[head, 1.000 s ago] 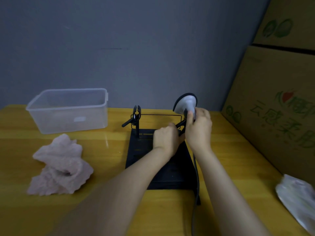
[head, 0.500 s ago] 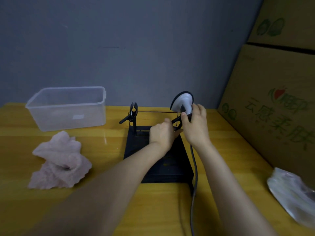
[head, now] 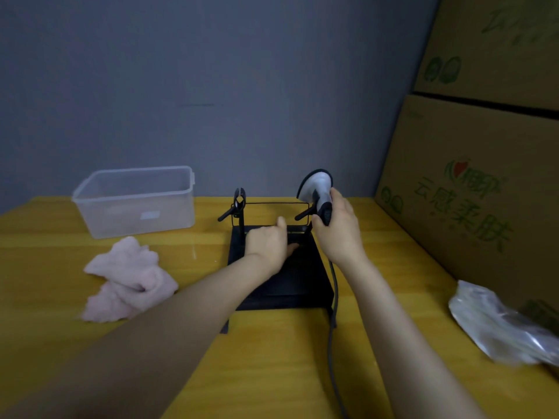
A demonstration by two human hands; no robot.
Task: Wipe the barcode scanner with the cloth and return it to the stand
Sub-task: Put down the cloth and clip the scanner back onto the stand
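Note:
A white and black barcode scanner [head: 317, 189] is held upright by its handle in my right hand [head: 338, 228], at the right post of the black stand [head: 287, 285]. Its dark cable [head: 332, 328] trails down toward me. My left hand [head: 267, 243] rests palm down on the stand's base plate, thumb up, holding nothing. The crumpled pink cloth [head: 127, 282] lies on the yellow table to the left, apart from both hands.
A clear plastic bin [head: 136, 201] stands at the back left. Stacked cardboard boxes [head: 472, 176] wall off the right side. A crinkled plastic bag [head: 496, 325] lies at the right near the table edge. A grey wall is behind.
My left hand has come off the stand's right arm and dropped onto the base plate. My right hand keeps its grip on the scanner at the stand's right post.

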